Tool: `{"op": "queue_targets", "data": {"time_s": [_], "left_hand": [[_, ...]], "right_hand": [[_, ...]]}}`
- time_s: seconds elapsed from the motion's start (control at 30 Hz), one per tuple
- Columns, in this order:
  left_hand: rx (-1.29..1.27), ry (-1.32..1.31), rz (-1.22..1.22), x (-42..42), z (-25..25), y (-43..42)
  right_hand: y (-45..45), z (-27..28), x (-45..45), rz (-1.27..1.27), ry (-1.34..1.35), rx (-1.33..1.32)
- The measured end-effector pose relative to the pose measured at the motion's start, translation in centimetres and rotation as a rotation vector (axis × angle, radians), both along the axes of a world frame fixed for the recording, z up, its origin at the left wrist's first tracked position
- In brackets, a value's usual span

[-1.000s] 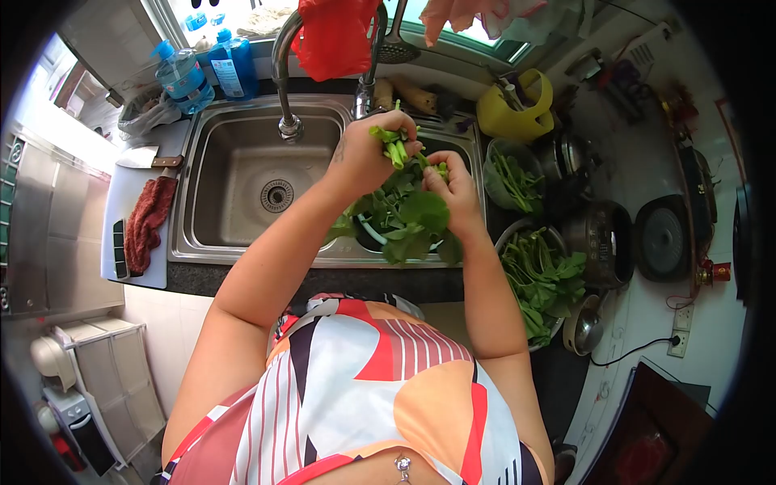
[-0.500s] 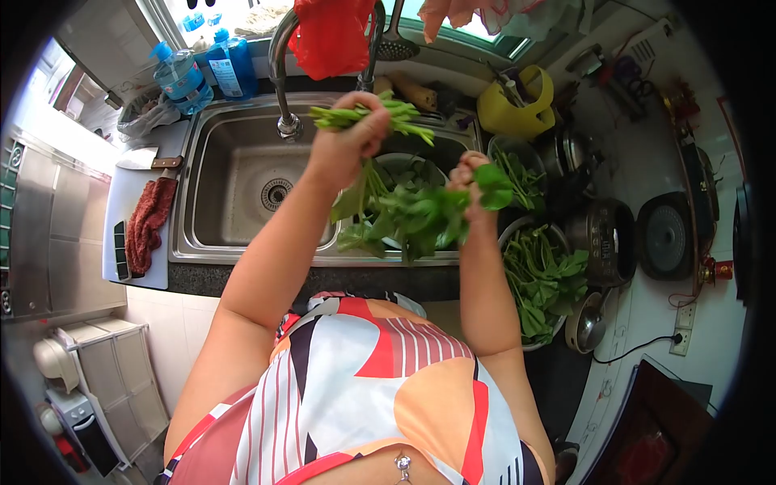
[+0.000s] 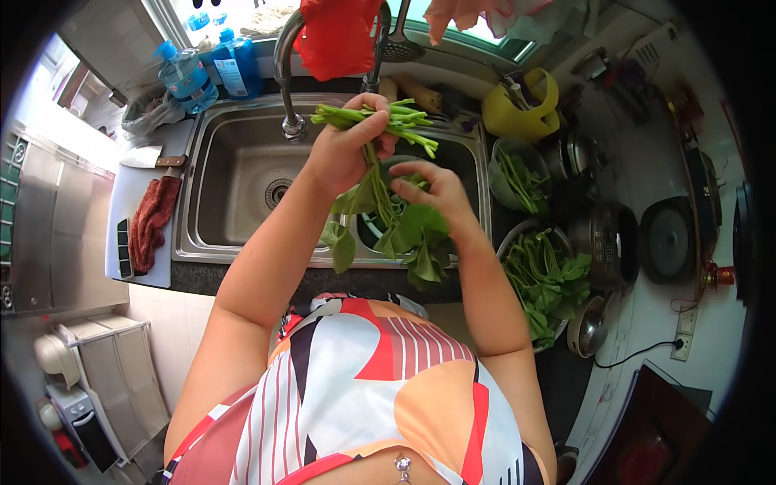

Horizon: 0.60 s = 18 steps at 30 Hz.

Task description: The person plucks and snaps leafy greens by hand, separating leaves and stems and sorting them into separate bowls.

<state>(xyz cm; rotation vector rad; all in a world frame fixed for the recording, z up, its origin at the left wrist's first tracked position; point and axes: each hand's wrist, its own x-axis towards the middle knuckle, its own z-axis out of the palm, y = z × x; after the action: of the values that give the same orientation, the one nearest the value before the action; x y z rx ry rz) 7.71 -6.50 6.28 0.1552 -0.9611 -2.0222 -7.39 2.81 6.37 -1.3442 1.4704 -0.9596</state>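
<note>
My left hand [image 3: 353,149] is closed round a bunch of leafy greens [image 3: 408,121], high over the divider between the two sink basins. Cut stem ends stick out above the fist, and the leaves hang down below it. Beside the hanging stems, my right hand [image 3: 436,194] has its thumb and fingers curled on the greens; the exact grip is partly hidden. Beneath the bunch lies the right sink basin [image 3: 475,162], with a bowl in it mostly covered by hands and leaves. More greens [image 3: 546,275] fill a large bowl to the right, and stems [image 3: 524,182] lie in a smaller clear bowl behind it.
The left sink basin [image 3: 234,174] has a tap [image 3: 293,125] above it. On a white board [image 3: 121,194] at left lie a knife [image 3: 153,160] and a dark red cloth [image 3: 153,222]. Bottles [image 3: 187,81], a yellow holder [image 3: 517,121] and a cooker [image 3: 606,242] stand around.
My right hand has moved left and inward, from the leaves at the right to the stems below my left hand. The hanging bunch looks thinner. My left hand stays closed on it.
</note>
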Motion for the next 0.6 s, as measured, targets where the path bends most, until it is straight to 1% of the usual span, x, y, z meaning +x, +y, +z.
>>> {"op": "queue_targets", "data": {"time_s": [0.03,0.07,0.17,0.2,0.3,0.33,0.43,0.47,0.57,0.6], "left_hand": [[-0.015,-0.044,0.045,0.0,-0.1,0.0],[-0.028,-0.090,0.087,0.0,-0.2,0.2],[-0.065,-0.226,0.213,-1.1,0.1,1.0],[-0.073,-0.240,0.195,-1.4,0.2,1.3],[-0.027,-0.266,0.173,-1.7,0.4,1.3],[0.034,-0.287,0.185,-1.6,0.6,1.2],[0.091,-0.314,0.120,-1.1,1.1,1.0],[0.112,-0.295,0.098,-1.2,1.0,0.8],[0.147,-0.338,0.097,-1.6,1.2,0.5],[0.144,-0.342,0.108,-1.7,1.4,0.4]], "right_hand": [[0.0,0.1,0.3,-0.064,0.051,-0.093],[0.3,0.6,0.1,-0.042,0.153,-0.109],[0.4,2.3,1.7,-0.017,0.383,0.021],[0.2,1.8,2.0,-0.032,0.446,-0.009],[-0.1,-0.8,1.7,-0.055,0.179,-0.085],[-0.1,-1.0,1.5,-0.053,-0.014,-0.014],[0.0,0.7,1.2,-0.053,-0.264,0.256],[-0.1,1.4,1.2,-0.047,-0.241,0.338],[0.1,-0.1,-0.3,0.116,-0.600,0.509],[0.3,-0.1,0.1,0.123,-0.628,0.531]]}}
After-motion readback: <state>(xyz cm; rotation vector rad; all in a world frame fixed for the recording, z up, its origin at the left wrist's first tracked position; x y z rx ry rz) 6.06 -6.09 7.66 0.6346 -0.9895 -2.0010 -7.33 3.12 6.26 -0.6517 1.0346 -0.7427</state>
